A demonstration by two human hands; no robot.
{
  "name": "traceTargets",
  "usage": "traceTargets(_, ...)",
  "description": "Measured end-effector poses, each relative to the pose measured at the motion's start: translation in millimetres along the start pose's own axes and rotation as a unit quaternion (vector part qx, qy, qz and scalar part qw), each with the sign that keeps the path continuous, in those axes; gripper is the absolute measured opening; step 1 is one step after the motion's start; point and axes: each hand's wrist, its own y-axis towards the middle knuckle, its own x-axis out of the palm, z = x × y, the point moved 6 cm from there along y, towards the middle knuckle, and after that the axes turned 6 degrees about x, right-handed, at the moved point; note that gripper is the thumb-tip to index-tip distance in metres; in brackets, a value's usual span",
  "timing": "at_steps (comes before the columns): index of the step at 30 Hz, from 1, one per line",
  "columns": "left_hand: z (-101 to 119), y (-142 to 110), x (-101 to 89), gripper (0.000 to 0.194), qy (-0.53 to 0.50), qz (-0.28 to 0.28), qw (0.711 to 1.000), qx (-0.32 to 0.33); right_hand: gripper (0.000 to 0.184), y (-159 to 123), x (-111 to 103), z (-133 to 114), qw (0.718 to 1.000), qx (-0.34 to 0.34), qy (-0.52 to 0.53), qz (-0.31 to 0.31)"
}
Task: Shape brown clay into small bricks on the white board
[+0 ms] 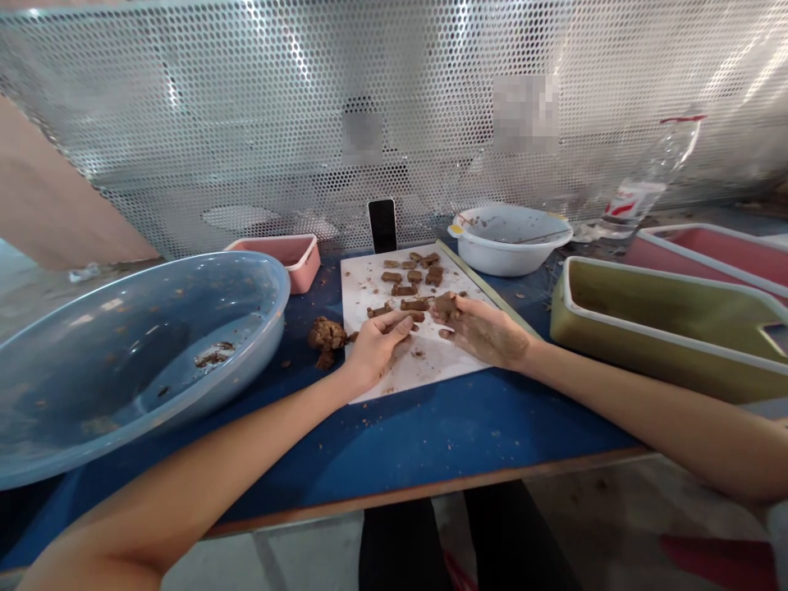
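My left hand (377, 349) is over the white board (360, 386), its thumb and fingers pinched on a small piece of brown clay (417, 317). Close beside it, my right hand (489, 335) holds a larger lump of brown clay (444, 307) between thumb and fingers. Several small shaped clay pieces (405, 290) lie in loose rows on the board beyond my hands, with crumbs around them. Left of the board, a big rough clay lump (327, 334) rests on the blue table (431, 435). My fingers partly hide the pieces they grip.
A large blue basin (264, 353) and a small pink box (304, 267) stand left. A phone (382, 226) leans on the perforated metal screen (246, 123). To the right are a white basin (510, 258), a plastic bottle (640, 193), an olive bin (646, 349) and a pink bin (726, 246).
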Motion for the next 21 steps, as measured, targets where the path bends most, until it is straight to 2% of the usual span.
traceTargets(8, 5.3, -0.1, -6.0, 0.045, 0.049, 0.039, 0.996, 0.066, 0.034, 0.3, -1.2, 1.1, 1.000, 0.002, -0.030, 0.007)
traceTargets(14, 5.7, 0.4, -3.4, 0.044, 0.065, 0.014, 0.995, 0.068, 0.038, 0.6, -3.2, 3.2, 0.999, 0.007, -0.029, 0.015)
traceTargets(21, 8.2, 0.2, -3.7, 0.040, 0.081, 0.008, 0.992, 0.098, 0.038, -0.2, 1.4, 5.3, 0.999, 0.010, -0.044, -0.026)
